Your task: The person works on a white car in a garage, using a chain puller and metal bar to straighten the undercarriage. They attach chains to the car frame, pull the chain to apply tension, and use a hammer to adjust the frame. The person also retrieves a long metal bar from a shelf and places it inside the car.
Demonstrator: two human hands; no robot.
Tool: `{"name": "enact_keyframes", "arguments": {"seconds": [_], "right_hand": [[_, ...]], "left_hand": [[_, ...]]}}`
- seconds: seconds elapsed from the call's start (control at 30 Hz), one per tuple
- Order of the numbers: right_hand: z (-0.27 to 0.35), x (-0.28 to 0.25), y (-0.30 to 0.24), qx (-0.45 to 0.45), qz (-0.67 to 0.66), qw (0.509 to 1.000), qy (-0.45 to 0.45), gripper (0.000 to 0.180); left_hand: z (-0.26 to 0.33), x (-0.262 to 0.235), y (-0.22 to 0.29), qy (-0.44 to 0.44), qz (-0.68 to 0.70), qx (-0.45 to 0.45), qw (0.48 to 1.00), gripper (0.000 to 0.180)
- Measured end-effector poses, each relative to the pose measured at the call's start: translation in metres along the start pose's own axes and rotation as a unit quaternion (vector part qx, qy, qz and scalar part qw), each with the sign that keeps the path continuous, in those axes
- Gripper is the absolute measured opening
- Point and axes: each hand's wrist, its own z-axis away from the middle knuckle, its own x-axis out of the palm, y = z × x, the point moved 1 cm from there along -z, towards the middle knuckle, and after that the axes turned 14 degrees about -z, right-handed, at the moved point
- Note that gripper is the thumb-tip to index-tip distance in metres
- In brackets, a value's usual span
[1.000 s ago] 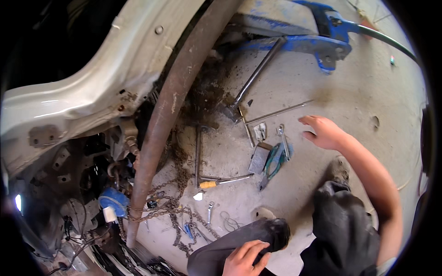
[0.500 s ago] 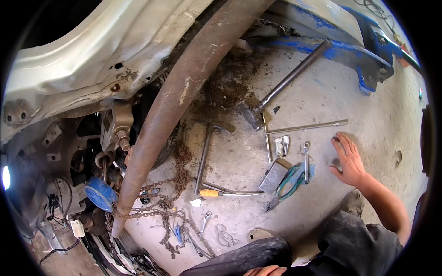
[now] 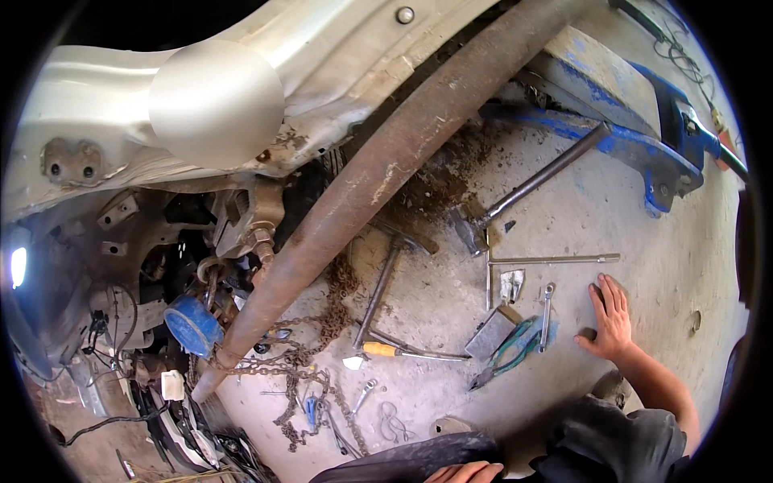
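Observation:
My right hand [image 3: 610, 324] lies flat on the concrete floor, fingers spread and holding nothing. Nearest to it are a small combination wrench [image 3: 547, 314], green-handled pliers [image 3: 509, 352] and a T-shaped metal bar wrench [image 3: 555, 260]. At the bottom edge my left hand [image 3: 465, 473] shows only in part, its fingers laid over my dark trouser leg with nothing seen in them. A sledgehammer [image 3: 527, 189] leans with its handle's end against a blue metal frame [image 3: 592, 133]. Left of it lies a second hammer [image 3: 382, 282]. Beside the pliers sits a rectangular metal block [image 3: 493, 332].
A thick rusty pipe [image 3: 386, 181] slants across, with a rusty chain [image 3: 302, 354] near its lower end. The white car body [image 3: 338, 60] fills the upper left. A yellow-handled tool [image 3: 382, 349] and several small tools lie on the floor. A blue round part [image 3: 193, 324] hangs below the car.
My view has tilted, so the floor tools appear lower and the pipe slants more. My right hand stays flat on the floor, and my left hand remains on my leg.

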Motion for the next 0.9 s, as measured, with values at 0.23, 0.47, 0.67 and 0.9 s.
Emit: {"name": "enact_keyframes", "arguments": {"seconds": [0.23, 0.47, 0.67, 0.9], "right_hand": [[0.001, 0.000, 0.000, -0.009, -0.007, 1.000, 0.019, 0.090], [0.003, -0.004, 0.001, -0.015, -0.011, 1.000, 0.023, 0.088], [0.003, -0.007, 0.000, -0.037, -0.014, 0.999, 0.037, 0.085], [0.005, -0.003, -0.003, -0.030, -0.024, 0.999, 0.031, 0.084]], "left_hand": [[0.003, -0.003, 0.007, 0.022, 0.003, 0.012, 1.000, 0.031], [0.003, -0.007, 0.019, 0.043, 0.012, 0.018, 0.999, 0.030], [0.006, -0.008, 0.027, 0.049, 0.005, 0.016, 0.999, 0.031], [0.009, 0.000, 0.026, 0.041, 0.008, 0.025, 0.999, 0.031]]}}
